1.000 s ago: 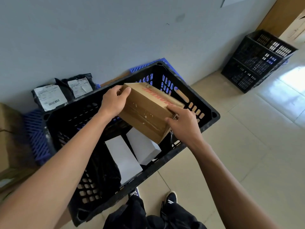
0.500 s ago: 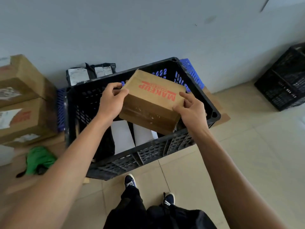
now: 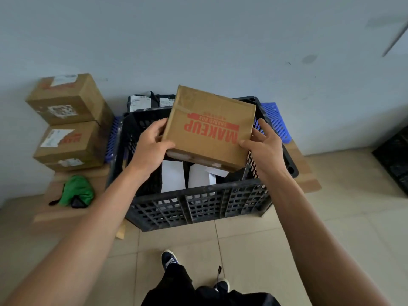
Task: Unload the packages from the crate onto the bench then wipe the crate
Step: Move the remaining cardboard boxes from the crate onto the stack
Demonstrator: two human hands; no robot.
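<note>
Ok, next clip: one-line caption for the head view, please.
Both hands, left hand and right hand, hold a MAKEUP cardboard box above the black crate.

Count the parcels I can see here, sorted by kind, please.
Brown cardboard boxes: 3 (held MAKEUP box, two stacked by the wall)
White boxes in the black crate: 2
Black mailer bags behind it: 2
Total: 7

Both forearms are bare, with no sleeves, watch or rings showing on the left hand (image 3: 152,149) or right hand (image 3: 263,149). At the bottom centre of the frame are black loose trousers (image 3: 176,283) and dark navy lace-up sneakers with white soles (image 3: 169,259).
</note>
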